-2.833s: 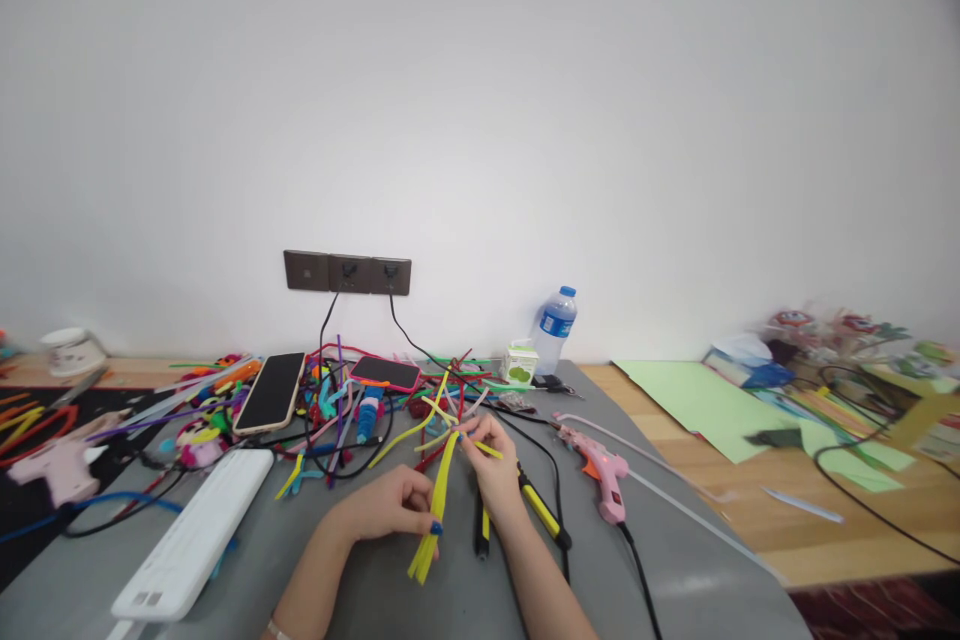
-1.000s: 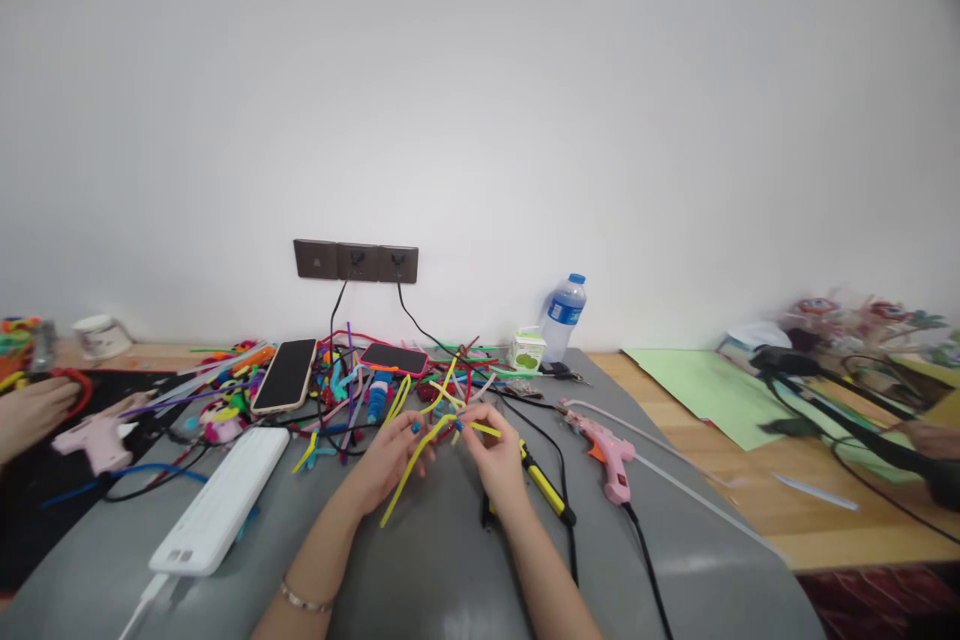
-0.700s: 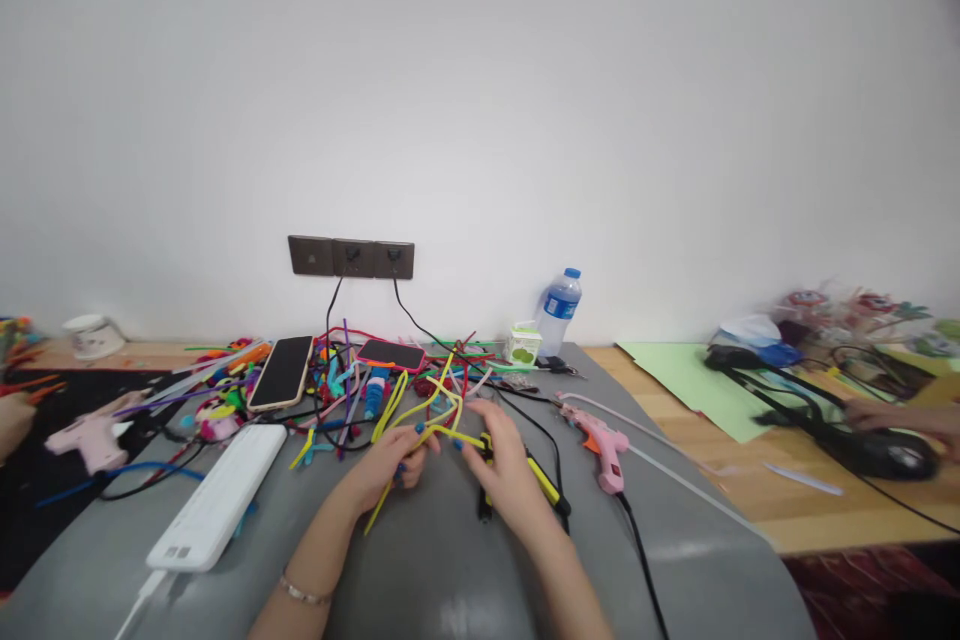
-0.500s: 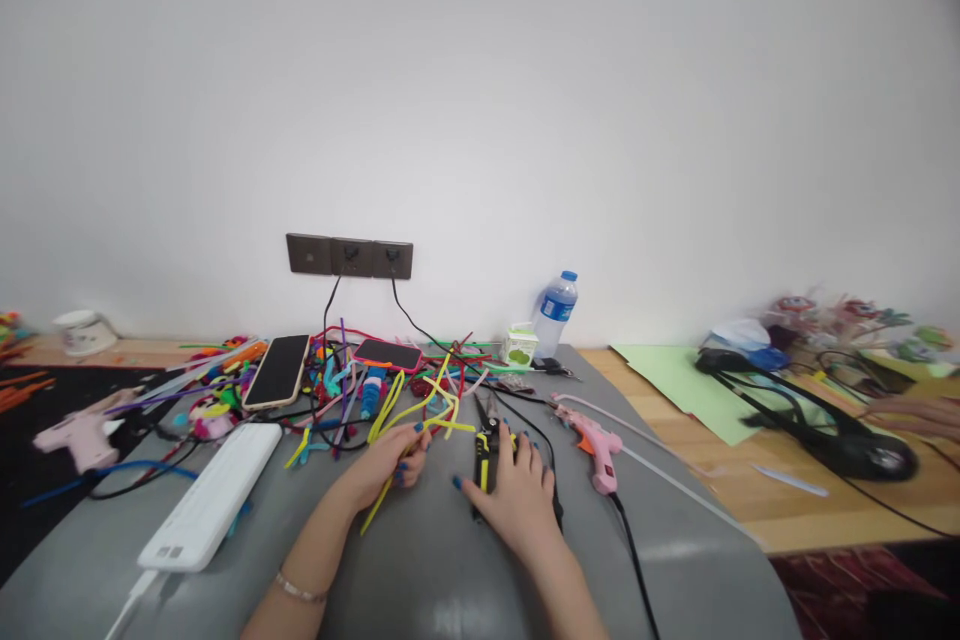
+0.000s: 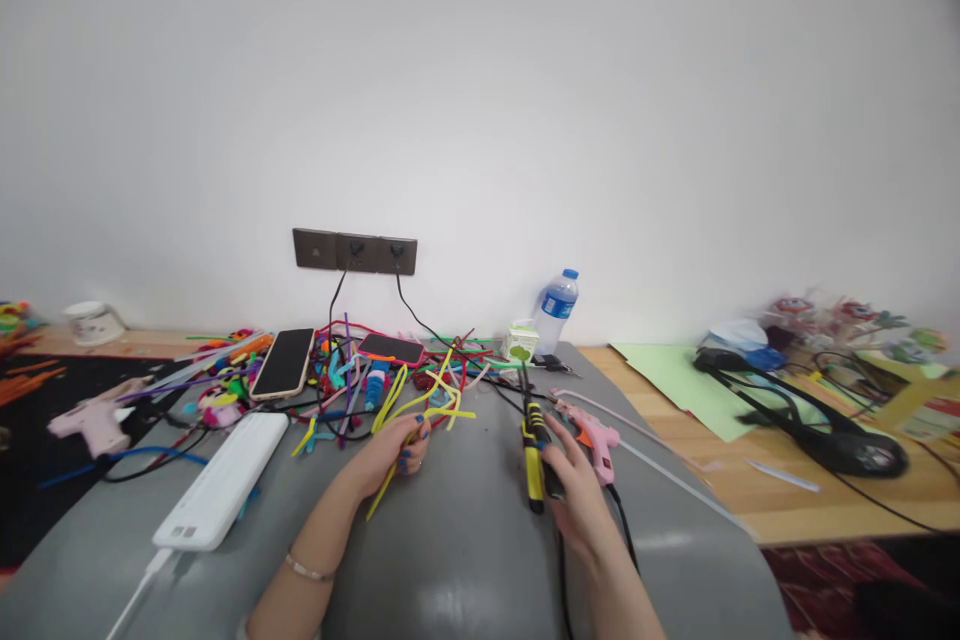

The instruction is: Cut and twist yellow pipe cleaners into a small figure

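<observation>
My left hand (image 5: 396,455) is closed around yellow pipe cleaners (image 5: 381,493), with one end sticking out below the fingers and bent lengths showing above. To the right, my right hand (image 5: 581,495) grips pliers (image 5: 533,470) with black-and-yellow handles. Their jaws point away from me towards the wall, and a gap separates them from the pipe cleaners. Just right of the pliers lies a pink glue gun (image 5: 598,442), partly behind my right hand.
A white power bank (image 5: 225,480), a phone (image 5: 285,363) and a pink-edged phone (image 5: 391,349) lie left and ahead among tangled pipe cleaners and cables. A water bottle (image 5: 556,312) and small box (image 5: 520,343) stand near the wall. Another glue gun (image 5: 94,420) is far left.
My right hand has closed on the pliers, lifted them from the table and moved right. The left hand keeps its hold on the pipe cleaners. A co-worker's hand at far right has left view.
</observation>
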